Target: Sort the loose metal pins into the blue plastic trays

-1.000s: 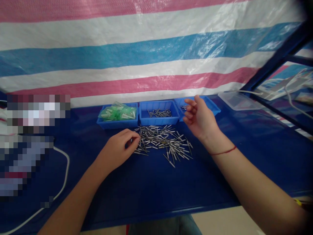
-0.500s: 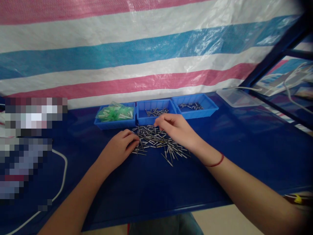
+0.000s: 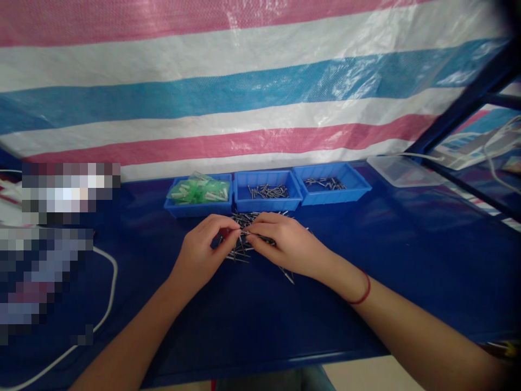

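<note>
Over a pile of pop rivets (image 3: 240, 252), thin metal pins with pale sleeves, my two hands meet almost fingertip to fingertip. My left hand (image 3: 207, 241) is closed in a pinch at one end of a rivet (image 3: 245, 233). From the other side my right hand (image 3: 285, 241), with a red cord on its wrist, has thumb and fingers closed on the same rivet. Much of the pile is hidden under the right hand. Just behind stands the middle blue bin (image 3: 266, 205), with loose rivets (image 3: 272, 191) inside.
The left blue bin (image 3: 199, 209) holds green plastic bags (image 3: 197, 189) of pale parts. More rivets lie in the right blue bin (image 3: 337, 196). A clear plastic lid (image 3: 402, 171) is at the back right. A white cable (image 3: 113, 282) curves along the left.
My right hand has come down from the edge of the middle bin to meet the left hand over the pile. The left fingertips have shifted slightly right. The view has tilted a little.
</note>
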`<state>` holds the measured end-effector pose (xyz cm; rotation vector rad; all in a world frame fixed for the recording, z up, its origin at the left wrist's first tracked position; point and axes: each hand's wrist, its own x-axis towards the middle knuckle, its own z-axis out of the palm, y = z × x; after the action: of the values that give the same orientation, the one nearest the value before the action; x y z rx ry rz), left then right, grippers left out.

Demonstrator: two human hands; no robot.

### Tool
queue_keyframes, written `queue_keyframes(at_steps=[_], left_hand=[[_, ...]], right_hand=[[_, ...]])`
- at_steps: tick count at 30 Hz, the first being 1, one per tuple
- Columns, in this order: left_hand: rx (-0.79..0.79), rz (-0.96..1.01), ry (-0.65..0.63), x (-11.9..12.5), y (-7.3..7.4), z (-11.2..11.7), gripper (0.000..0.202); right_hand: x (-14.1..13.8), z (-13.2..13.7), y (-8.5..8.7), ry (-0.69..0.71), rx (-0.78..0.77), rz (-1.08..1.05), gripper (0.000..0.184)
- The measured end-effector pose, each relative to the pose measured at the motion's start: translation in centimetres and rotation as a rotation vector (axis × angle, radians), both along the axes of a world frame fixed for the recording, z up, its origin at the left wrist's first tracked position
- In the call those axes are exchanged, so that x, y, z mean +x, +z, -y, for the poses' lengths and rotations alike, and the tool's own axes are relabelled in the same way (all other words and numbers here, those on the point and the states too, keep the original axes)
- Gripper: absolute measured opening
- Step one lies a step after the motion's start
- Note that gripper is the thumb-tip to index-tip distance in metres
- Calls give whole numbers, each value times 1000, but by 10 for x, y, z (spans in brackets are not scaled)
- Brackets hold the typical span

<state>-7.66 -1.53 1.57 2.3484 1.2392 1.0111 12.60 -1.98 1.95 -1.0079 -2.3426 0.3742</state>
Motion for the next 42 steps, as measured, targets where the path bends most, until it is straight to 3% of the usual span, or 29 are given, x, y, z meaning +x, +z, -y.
queue_keyframes(at_steps=[5, 9, 16, 25, 31, 34, 38, 42], left_hand=[[-160, 202, 52, 1, -2, 1, 23], [-237, 178, 19, 0, 1, 3, 17], [-200, 159, 24, 1, 3, 4, 17], [-212, 142, 16, -1, -1, 0, 17], [-233, 97, -21, 2, 2, 0, 14], [-216, 52, -24, 2, 3, 2, 15], [-165, -4, 1, 0, 5, 3, 23], [-122, -132, -33, -6, 8, -1, 18]], right_hand=[[-1, 0, -1, 31, -27, -47, 25], [-1, -1, -5, 41, -67, -126, 23], [-2, -2, -3, -30, -159, -317, 16], [-4, 1, -2, -142, -161, -497, 6], [-4, 3, 2, -105, -183, -526, 13], [-4, 1, 3, -127, -304, -562, 22], [10, -15, 5, -379, -637, -933, 22], [44, -37, 8, -582, -675, -1400, 18]])
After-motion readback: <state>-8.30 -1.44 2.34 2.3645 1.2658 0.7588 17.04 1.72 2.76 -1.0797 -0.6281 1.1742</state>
